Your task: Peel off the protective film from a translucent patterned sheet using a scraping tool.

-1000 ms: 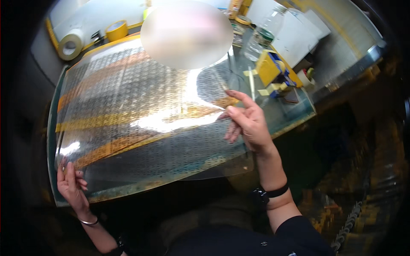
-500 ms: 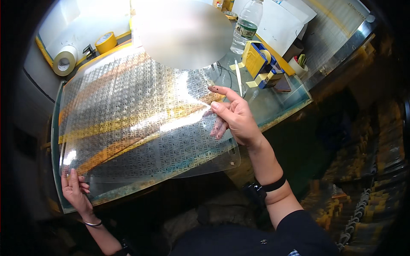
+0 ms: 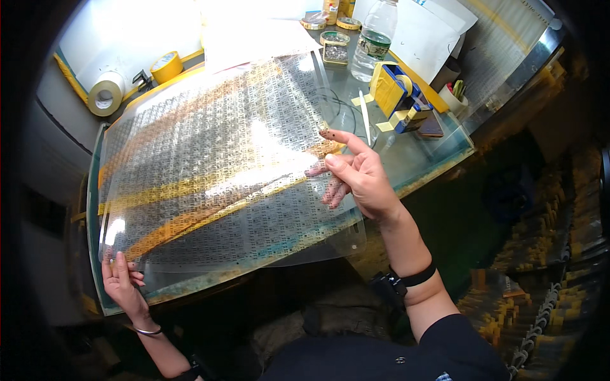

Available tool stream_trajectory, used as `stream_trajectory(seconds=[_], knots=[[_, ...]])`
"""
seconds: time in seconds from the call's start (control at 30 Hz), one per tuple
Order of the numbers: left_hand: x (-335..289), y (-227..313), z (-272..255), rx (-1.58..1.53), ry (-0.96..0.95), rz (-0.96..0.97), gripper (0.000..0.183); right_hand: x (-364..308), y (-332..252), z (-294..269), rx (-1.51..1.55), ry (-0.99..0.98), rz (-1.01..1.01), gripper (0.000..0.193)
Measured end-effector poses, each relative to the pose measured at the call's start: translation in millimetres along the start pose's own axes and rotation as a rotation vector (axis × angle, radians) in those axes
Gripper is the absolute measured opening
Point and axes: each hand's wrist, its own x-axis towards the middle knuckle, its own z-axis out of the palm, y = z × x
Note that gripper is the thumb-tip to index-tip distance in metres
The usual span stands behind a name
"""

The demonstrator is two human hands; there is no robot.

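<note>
The left hand (image 3: 125, 286) pinches the near left corner of a clear patterned sheet (image 3: 210, 146); the right hand (image 3: 362, 174) pinches its right edge. Glare blots out some pattern. Beneath lies a glass tabletop (image 3: 432, 152); farther, a bottle (image 3: 373, 46) is cut off at the top.

There are two hands, one left hand (image 3: 127, 292) and one right hand (image 3: 370, 181), and at least one clear patterned sheet (image 3: 190, 149); whether there is a second, it cannot be told. Of large tape rolls I count two, one white roll (image 3: 114, 79) and one yellow roll (image 3: 175, 68). Further there are one bottle (image 3: 373, 49), one tape dispenser (image 3: 386, 87), one slim white stick (image 3: 365, 117), one cup (image 3: 453, 103), one black clip (image 3: 142, 80) and one small container (image 3: 335, 49).
</note>
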Motion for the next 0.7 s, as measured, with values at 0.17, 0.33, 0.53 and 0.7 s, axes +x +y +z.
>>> stream_trajectory(seconds=[0.17, 0.33, 0.53, 0.7], knots=[[-10.8, 7.9, 9.4, -0.05, 0.178, 0.214, 0.056, -4.8, -0.5, -3.0, 0.09, 0.133, -0.098, 0.044], [-3.8, 1.9, -0.4, -0.113, 0.076, 0.173, 0.056, -10.3, 2.7, 19.1, 0.092, 0.195, -0.047, 0.043], [-32.8, 30.1, 33.2, 0.024, -0.269, 0.405, 0.086, -36.6, 8.4, 58.4, -0.092, -0.604, 0.383, 0.045], [-65.5, 76.6, 41.1, 0.893, -0.733, 0.594, 0.106, -41.0, -19.4, 64.7, -0.231, -0.758, 0.378, 0.033]])
